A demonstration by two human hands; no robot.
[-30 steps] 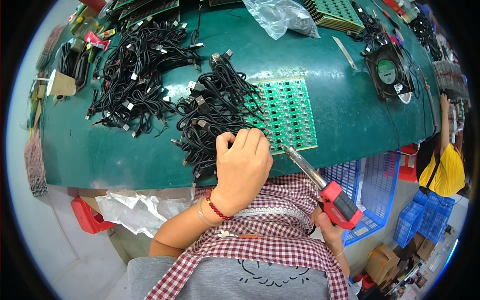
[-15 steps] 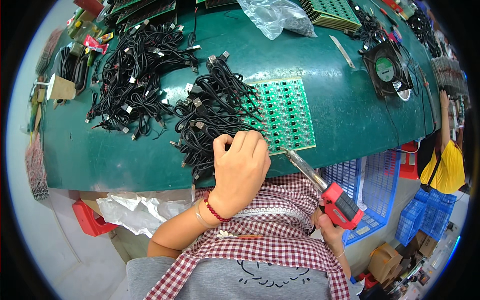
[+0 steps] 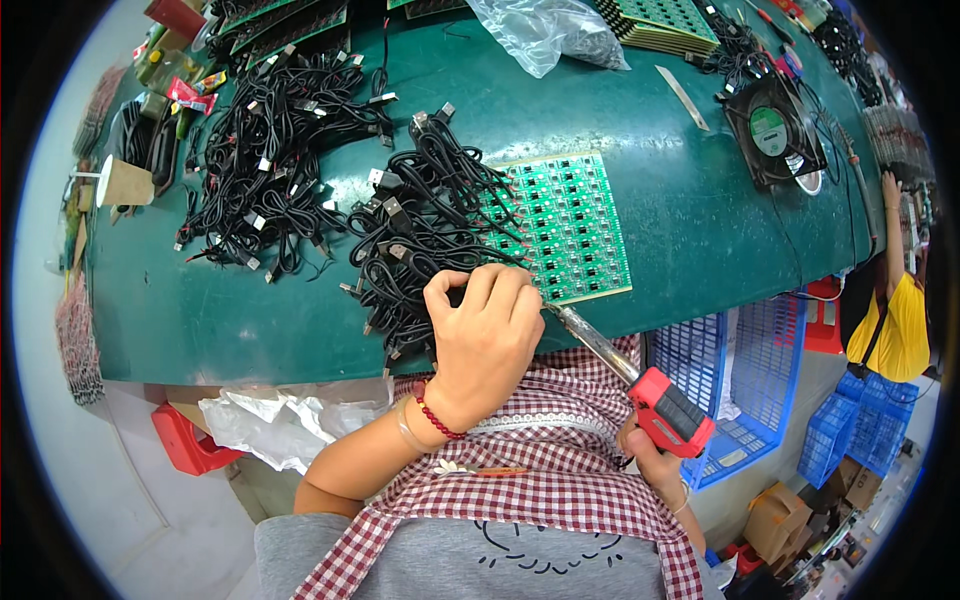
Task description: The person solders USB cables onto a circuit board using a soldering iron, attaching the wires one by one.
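My left hand (image 3: pixel 486 325) is closed in a pinch at the near left corner of a green circuit board panel (image 3: pixel 570 225). Black cable shows between its thumb and fingers; the fingertips and the wire end are hidden. In my right hand (image 3: pixel 655 465) is a soldering iron (image 3: pixel 635 385) with a red and black pistol-shaped handle. Its tip lies at the board's near edge, close beside my left fingers. A heap of black USB cables (image 3: pixel 405 230) lies against the panel's left side, with several thin reddish wire ends reaching onto the board.
A larger pile of black USB cables (image 3: pixel 270 150) lies farther left. At the back are a clear plastic bag (image 3: pixel 545 35) and stacked green boards (image 3: pixel 665 25). A metal strip (image 3: pixel 683 98) and a black fan (image 3: pixel 772 135) are on the right. Blue crates (image 3: pixel 745 390) stand below the table's edge.
The soldering iron has shifted left, bringing its tip from the board's near edge closer to my left fingertips. My left hand stays nearly in place.
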